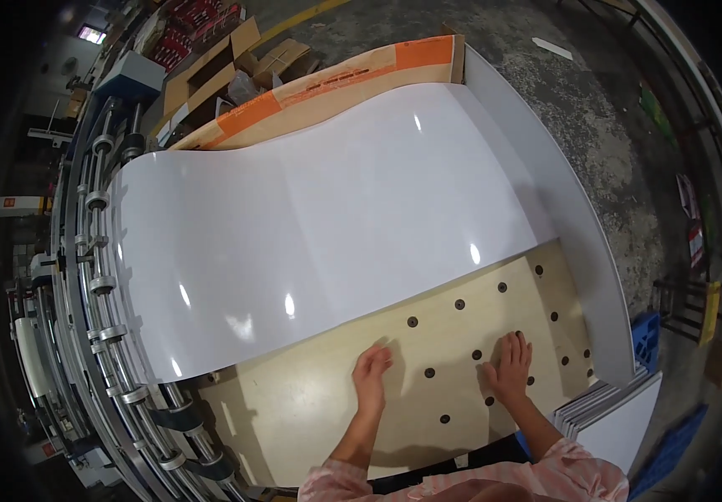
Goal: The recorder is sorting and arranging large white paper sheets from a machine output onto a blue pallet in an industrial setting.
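A: Where's the sheet (336, 226) sitting?

B: It's a big glossy white sheet draped over most of the counter (311, 418). Its left end bends down onto the rollers (106, 335) along the machine's edge, and the far end rises against a brown and orange board (327, 84). It looks bowed because it rests on two levels, not flat.

A: And the hands?

B: Both lie palm down on the bare pale counter, the part dotted with dark round holes (459, 304). The left hand (371, 371) has its fingers close together, slightly curled, tips just short of the sheet's near edge. The right hand (510, 366) has its fingers spread flat, further from that edge.

A: Holding anything?

B: No, neither pinches anything. The sheet lies just beyond the fingertips, apart from them as far as I can tell.

A: Anything else close by?

B: A stack of white boards (603, 410) leans at the counter's right corner, by the right forearm.
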`<state>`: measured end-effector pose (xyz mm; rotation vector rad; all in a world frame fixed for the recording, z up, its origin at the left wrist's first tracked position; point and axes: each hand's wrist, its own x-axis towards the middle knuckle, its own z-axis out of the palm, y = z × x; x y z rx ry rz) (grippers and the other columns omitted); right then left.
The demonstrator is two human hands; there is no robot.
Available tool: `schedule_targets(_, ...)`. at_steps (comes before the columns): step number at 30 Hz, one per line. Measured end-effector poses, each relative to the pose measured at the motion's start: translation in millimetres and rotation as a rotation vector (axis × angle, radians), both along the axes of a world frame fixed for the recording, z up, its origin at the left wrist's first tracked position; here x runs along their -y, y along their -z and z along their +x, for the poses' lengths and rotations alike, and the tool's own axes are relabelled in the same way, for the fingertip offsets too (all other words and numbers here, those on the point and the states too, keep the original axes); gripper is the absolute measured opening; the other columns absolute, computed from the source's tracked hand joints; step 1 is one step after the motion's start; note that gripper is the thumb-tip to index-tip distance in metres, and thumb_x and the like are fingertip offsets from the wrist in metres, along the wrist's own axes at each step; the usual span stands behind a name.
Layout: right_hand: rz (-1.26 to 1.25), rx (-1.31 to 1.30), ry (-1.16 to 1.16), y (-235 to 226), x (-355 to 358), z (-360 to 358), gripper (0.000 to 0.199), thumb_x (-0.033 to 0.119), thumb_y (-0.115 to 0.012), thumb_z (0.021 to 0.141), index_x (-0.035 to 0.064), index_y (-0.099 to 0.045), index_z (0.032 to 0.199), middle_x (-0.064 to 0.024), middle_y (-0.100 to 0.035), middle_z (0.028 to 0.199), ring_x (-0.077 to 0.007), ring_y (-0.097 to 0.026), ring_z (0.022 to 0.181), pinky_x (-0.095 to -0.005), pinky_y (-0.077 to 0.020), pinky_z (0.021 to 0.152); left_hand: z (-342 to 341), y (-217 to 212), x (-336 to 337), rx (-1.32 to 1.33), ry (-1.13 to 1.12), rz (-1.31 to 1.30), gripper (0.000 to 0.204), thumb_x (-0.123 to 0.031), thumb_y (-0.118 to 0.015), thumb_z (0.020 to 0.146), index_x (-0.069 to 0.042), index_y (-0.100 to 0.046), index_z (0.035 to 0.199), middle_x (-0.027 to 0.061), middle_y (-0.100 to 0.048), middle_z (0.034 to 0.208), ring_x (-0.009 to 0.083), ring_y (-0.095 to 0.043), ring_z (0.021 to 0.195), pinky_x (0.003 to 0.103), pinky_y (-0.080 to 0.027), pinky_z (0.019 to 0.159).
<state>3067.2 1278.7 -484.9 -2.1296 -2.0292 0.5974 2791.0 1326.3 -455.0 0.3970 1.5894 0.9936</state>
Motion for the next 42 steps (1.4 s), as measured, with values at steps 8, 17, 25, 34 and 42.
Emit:
schedule_targets(8, 0.048, 0.022, 0.032, 2.4, 9.5, -0.3, 0.064, 0.035, -0.052, 0.073, -0.0012, -0.032, 0.122, -0.0204, -0.028, 0.129, -0.0369, -0.022, 0.122, -0.0529, -0.0133, 0.099, -48.1, 1.4, 66.1, -1.22, 0.567, 0.382, 0.038, -0.01, -0.053, 0.077, 0.0, -0.045, 0.113, 0.0171, -0.045, 0.115, 0.0346, -0.038, 0.11, 0.042, -0.029, 0.094)
schedule_targets(17, 0.092, 0.035, 0.042, 10.7, 17.6, -0.7, 0.065, 0.034, -0.055, 0.07, -0.0002, -0.033, 0.121, -0.0172, -0.029, 0.128, -0.0339, -0.021, 0.123, -0.0524, -0.0126, 0.1, -43.6, 0.6, 69.2, -1.299, 0.587, 0.375, 0.036, -0.012, -0.054, 0.077, -0.001, -0.046, 0.11, 0.016, -0.043, 0.116, 0.033, -0.036, 0.112, 0.042, -0.029, 0.094)
schedule_targets(25, 0.11, -0.007, 0.072, 8.5, 18.0, -0.6, 0.064, 0.034, -0.055, 0.071, -0.0015, -0.035, 0.12, -0.0174, -0.029, 0.129, -0.0334, -0.021, 0.123, -0.0519, -0.0126, 0.1, -42.9, 1.0, 69.4, -1.345, 0.599, 0.379, 0.036, -0.012, -0.054, 0.075, -0.002, -0.045, 0.109, 0.0157, -0.042, 0.117, 0.0332, -0.036, 0.112, 0.042, -0.029, 0.094)
schedule_targets(34, 0.066, -0.027, 0.055, 0.4, 17.3, 3.2, 0.062, 0.034, -0.053, 0.073, -0.0034, -0.035, 0.119, -0.0189, -0.029, 0.128, -0.035, -0.02, 0.122, -0.0512, -0.0117, 0.1, -41.1, 3.2, 68.0, -1.356, 0.607, 0.379, 0.038, -0.015, -0.053, 0.076, -0.001, -0.044, 0.11, 0.0171, -0.041, 0.116, 0.0343, -0.035, 0.112, 0.043, -0.027, 0.095)
schedule_targets(42, 0.178, 0.053, 0.014, 12.2, 19.4, 2.8, 0.062, 0.033, -0.056, 0.073, -0.0039, -0.037, 0.119, -0.0205, -0.032, 0.127, -0.0363, -0.025, 0.121, -0.0519, -0.0169, 0.098, -43.0, 12.3, 67.4, -1.335, 0.566, 0.381, 0.039, -0.012, -0.054, 0.07, -0.002, -0.044, 0.106, 0.0167, -0.041, 0.115, 0.0329, -0.035, 0.112, 0.044, -0.027, 0.095)
